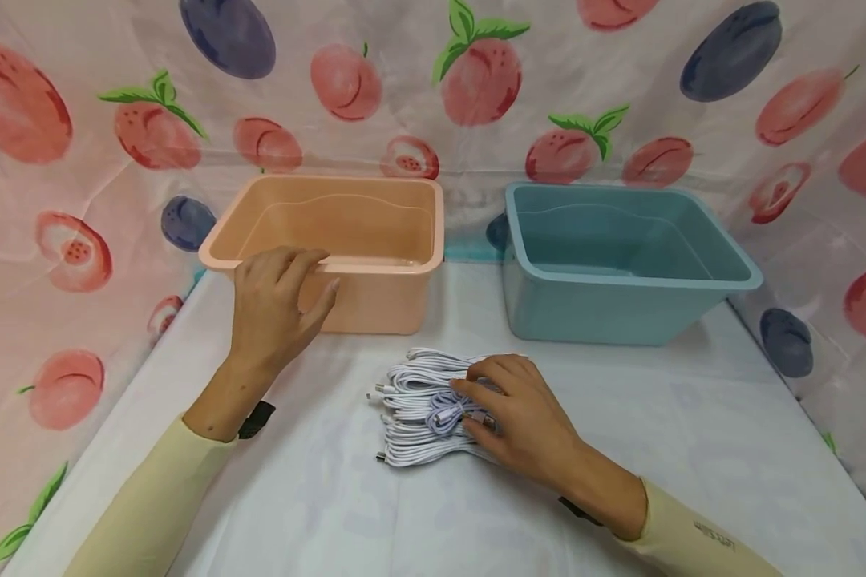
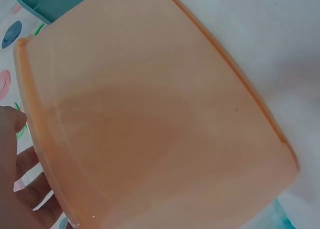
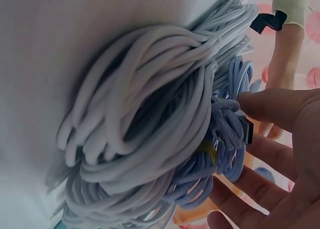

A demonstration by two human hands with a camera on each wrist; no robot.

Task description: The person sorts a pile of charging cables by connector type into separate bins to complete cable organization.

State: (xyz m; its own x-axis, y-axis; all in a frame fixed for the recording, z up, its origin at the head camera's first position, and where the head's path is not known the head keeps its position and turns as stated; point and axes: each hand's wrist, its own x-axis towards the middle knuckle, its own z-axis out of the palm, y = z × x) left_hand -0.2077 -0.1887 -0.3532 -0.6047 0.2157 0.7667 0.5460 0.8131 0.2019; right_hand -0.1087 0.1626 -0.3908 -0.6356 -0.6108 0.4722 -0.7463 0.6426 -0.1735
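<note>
Lavender cable bundle [image 1: 442, 410] sits on white cable bundles [image 1: 413, 443], between thumb and fingers of your right hand [image 1: 525, 421]; can't tell if they pinch. Lifting could hook white loops and drag neighbours. Your left hand [image 1: 270, 308], fingers loosely spread, is at peach bin [image 1: 368, 300]; a knock could shift it

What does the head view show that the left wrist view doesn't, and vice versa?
Only the head view: white cables, the lavender cable bundle among them, the right hand and the inside of the peach bin. Only the left wrist view: a dark speck on that bin's outer wall. Both: that bin, the left hand, the blue bin, fruit-print sheet and white tabletop.
</note>
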